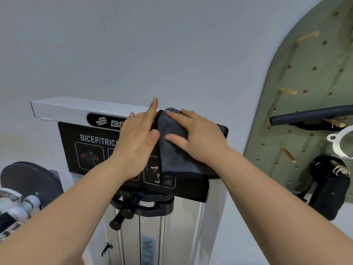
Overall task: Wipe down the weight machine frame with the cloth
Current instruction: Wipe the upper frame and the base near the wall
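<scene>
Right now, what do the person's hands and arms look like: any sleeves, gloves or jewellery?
The left hand and right hand are ungloved, with no rings, watch or wristband showing. Nails look short and unpainted. No sleeve is in view: both forearms are uncovered down to the picture's edge.

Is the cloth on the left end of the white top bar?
No, the grey cloth hangs at the right end of the white top bar, under the right hand; the left end is bare.

Dark grey cloth (175,150), black-edged, draped over right end of top bar of weight machine frame (76,108), hanging down the front. Frame glossy white, bar horizontal, uprights below.
</scene>
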